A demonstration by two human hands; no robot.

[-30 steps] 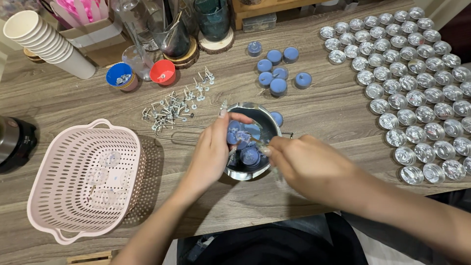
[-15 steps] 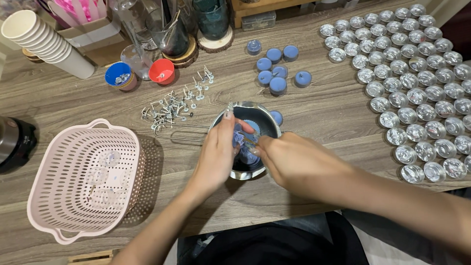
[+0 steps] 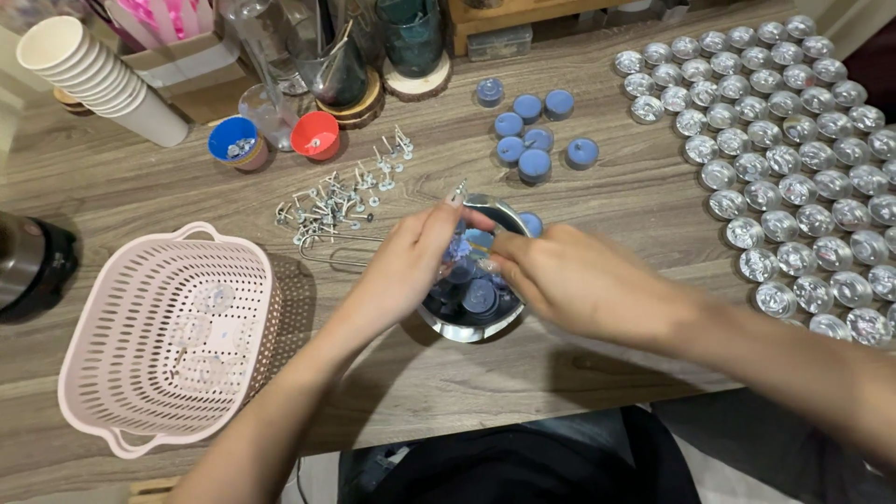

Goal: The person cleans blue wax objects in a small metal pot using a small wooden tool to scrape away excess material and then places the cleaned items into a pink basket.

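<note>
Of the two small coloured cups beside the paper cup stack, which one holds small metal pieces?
The blue cup, left of the red cup: silvery bits show inside it, while the red cup looks almost empty.

left hand (image 3: 401, 271): bare, no ring | right hand (image 3: 569, 280): bare | forearms: sleeveless | lap: dark trousers

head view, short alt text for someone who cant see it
Both hands, left hand and right hand, meet over a metal bowl of blue wax discs on a wooden table, between a pink basket and rows of empty foil cups.
</note>
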